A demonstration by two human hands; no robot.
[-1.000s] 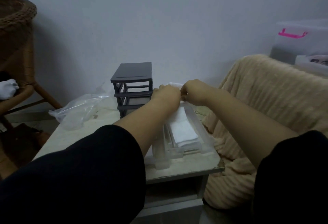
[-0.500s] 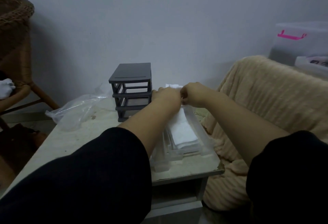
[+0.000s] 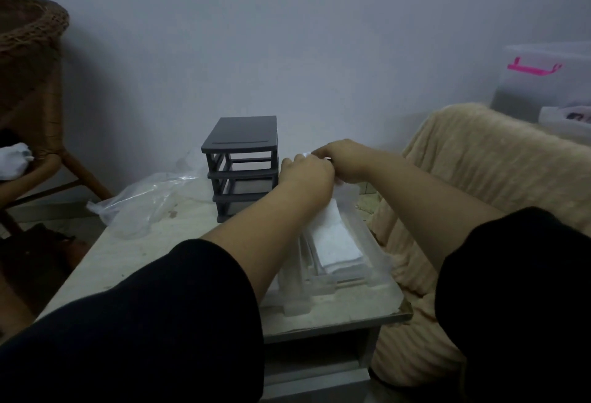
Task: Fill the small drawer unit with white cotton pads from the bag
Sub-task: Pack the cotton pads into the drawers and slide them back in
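The dark grey drawer frame [image 3: 242, 166] stands at the back of the table with its drawer slots empty. Translucent drawers [image 3: 372, 254] lie pulled out on the table's right side, and the nearest one holds a stack of white cotton pads [image 3: 334, 239]. My left hand [image 3: 305, 174] and my right hand [image 3: 343, 161] meet just right of the frame, above the far end of the drawers. Both pinch a small white piece, apparently cotton pads [image 3: 306, 155], between their fingertips. A crumpled clear plastic bag [image 3: 144, 201] lies left of the frame.
The pale table [image 3: 134, 252] has its front edge near me. A beige blanket [image 3: 486, 175] covers furniture close on the right, with clear storage boxes [image 3: 543, 83] behind it. A wicker chair [image 3: 32, 83] stands at the left.
Both hands have stayed together next to the frame, shifting only slightly. My view has drifted a little; the objects on the table have not moved.
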